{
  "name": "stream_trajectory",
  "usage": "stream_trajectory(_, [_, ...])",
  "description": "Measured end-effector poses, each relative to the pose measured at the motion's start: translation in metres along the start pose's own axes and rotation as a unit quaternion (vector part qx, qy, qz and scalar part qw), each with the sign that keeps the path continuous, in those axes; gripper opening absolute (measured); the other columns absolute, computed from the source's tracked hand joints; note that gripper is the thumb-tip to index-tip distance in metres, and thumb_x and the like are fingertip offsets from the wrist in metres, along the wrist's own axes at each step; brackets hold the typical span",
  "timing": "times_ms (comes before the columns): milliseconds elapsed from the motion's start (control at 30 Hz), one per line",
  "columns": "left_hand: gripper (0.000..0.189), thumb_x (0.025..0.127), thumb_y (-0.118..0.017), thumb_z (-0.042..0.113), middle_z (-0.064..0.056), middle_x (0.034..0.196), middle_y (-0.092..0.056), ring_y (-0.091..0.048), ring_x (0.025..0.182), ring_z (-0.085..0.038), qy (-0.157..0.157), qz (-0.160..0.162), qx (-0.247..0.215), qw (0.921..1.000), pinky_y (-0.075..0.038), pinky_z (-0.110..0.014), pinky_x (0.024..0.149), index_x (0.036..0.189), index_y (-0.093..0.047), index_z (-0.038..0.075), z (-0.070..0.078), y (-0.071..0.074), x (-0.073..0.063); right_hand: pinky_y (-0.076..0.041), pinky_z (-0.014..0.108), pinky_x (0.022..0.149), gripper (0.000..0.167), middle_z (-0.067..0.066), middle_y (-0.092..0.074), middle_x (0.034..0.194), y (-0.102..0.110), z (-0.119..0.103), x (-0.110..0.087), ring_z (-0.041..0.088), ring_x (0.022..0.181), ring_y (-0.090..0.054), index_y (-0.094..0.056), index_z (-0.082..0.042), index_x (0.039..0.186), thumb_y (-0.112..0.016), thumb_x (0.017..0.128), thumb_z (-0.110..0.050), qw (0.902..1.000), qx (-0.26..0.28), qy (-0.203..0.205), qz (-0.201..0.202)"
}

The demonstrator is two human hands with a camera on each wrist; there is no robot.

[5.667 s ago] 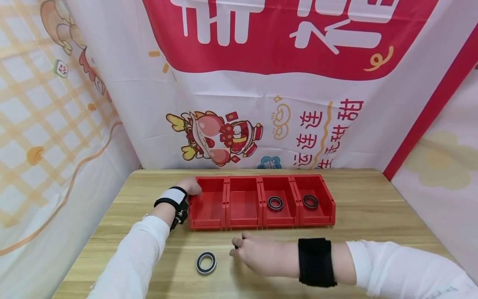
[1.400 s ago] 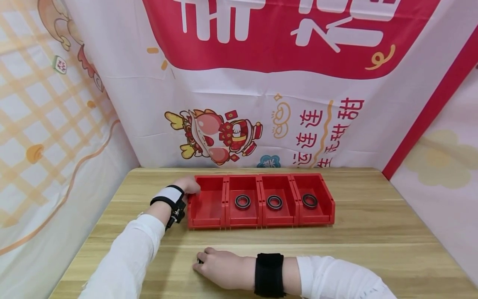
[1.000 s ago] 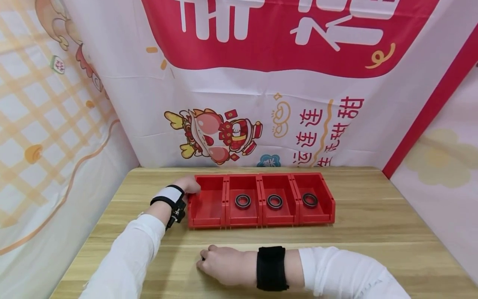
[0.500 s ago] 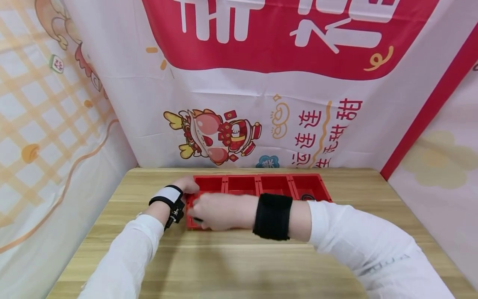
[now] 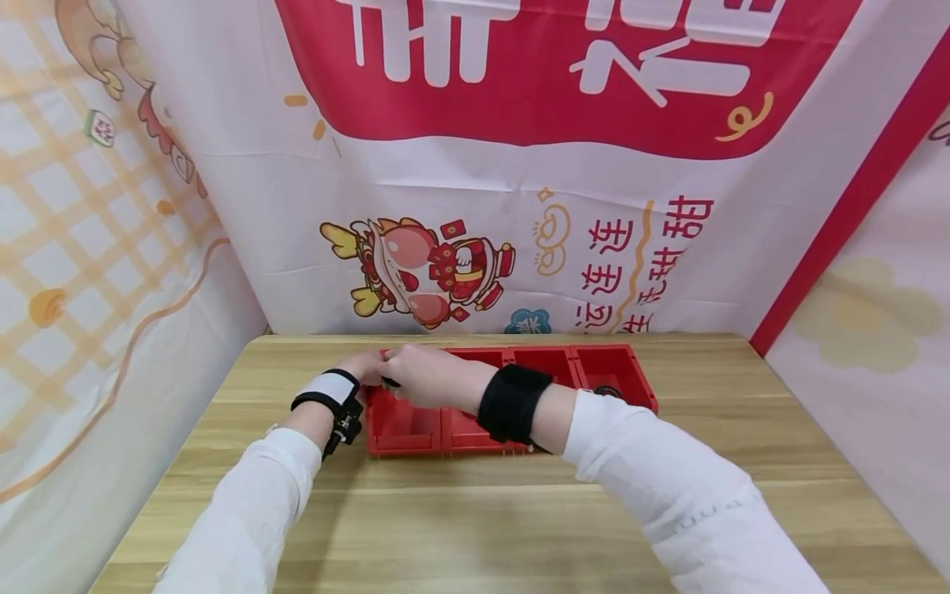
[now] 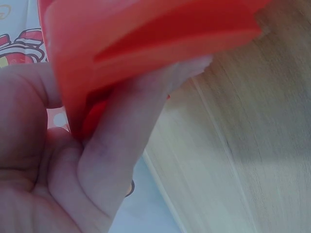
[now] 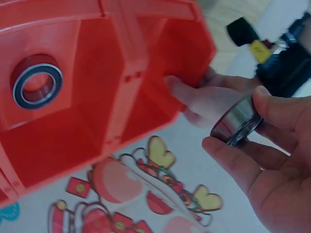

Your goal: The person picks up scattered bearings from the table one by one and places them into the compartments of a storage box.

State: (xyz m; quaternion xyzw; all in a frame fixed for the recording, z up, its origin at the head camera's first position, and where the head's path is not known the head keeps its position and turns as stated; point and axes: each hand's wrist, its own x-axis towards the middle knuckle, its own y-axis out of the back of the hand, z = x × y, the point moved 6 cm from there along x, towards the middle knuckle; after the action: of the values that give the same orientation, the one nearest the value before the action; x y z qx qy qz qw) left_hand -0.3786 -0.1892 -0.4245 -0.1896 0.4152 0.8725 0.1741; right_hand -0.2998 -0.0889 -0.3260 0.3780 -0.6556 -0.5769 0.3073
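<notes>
A row of red plastic bins stands joined side by side at the back of the table. My left hand grips the outer wall of the leftmost bin, thumb and fingers on either side of it in the left wrist view. Between the thumb and fingers of my right hand is a metal ball bearing, held tilted near the leftmost bin and close to the left hand. In the right wrist view, another bearing lies flat in the neighbouring bin. The right forearm hides much of the middle bins in the head view.
A further bearing shows partly in the rightmost bin, behind the right sleeve. The wooden table reaches toward me in front of the bins. A printed cloth hangs directly behind the table.
A bearing has come to lie in the second bin from the left. My right hand has lifted another from the table and carried it up to the leftmost bin; the left hand keeps its grip.
</notes>
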Motion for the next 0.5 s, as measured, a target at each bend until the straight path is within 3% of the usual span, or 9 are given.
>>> stream_trajectory(267, [0.006, 0.085, -0.048, -0.003, -0.011, 0.079, -0.049, -0.052, 0.064, -0.021, 0.012, -0.029, -0.024, 0.9992, -0.051, -0.035, 0.057, 0.090, -0.051, -0.002, -0.005, 0.001, 0.002, -0.047, 0.014, 0.073, 0.033, 0.002, -0.059, 0.092, -0.022, 0.017, 0.016, 0.008, 0.074, -0.054, -0.058, -0.009, 0.120, -0.061, 0.088, -0.015, 0.9986, 0.011, -0.017, 0.048])
stream_trajectory(400, [0.009, 0.080, -0.045, -0.004, -0.007, 0.071, -0.044, -0.046, 0.057, -0.018, 0.023, -0.030, -0.026, 0.9990, -0.046, -0.030, 0.051, 0.075, -0.046, 0.003, -0.006, 0.000, 0.003, -0.046, 0.015, 0.069, 0.023, 0.001, -0.058, 0.085, -0.033, 0.028, 0.020, 0.010, 0.073, -0.051, -0.062, -0.009, 0.110, -0.061, 0.087, -0.015, 0.9981, -0.005, -0.037, 0.049])
stream_trajectory(500, [0.008, 0.077, -0.044, -0.005, -0.007, 0.069, -0.045, -0.047, 0.055, -0.017, 0.035, -0.021, -0.027, 0.9988, -0.046, -0.028, 0.048, 0.074, -0.046, 0.003, -0.007, 0.000, 0.004, -0.044, 0.018, 0.069, 0.014, 0.000, -0.056, 0.080, -0.044, 0.035, 0.023, 0.011, 0.073, -0.050, -0.063, -0.010, 0.100, -0.061, 0.087, -0.013, 0.9977, -0.015, -0.046, 0.047])
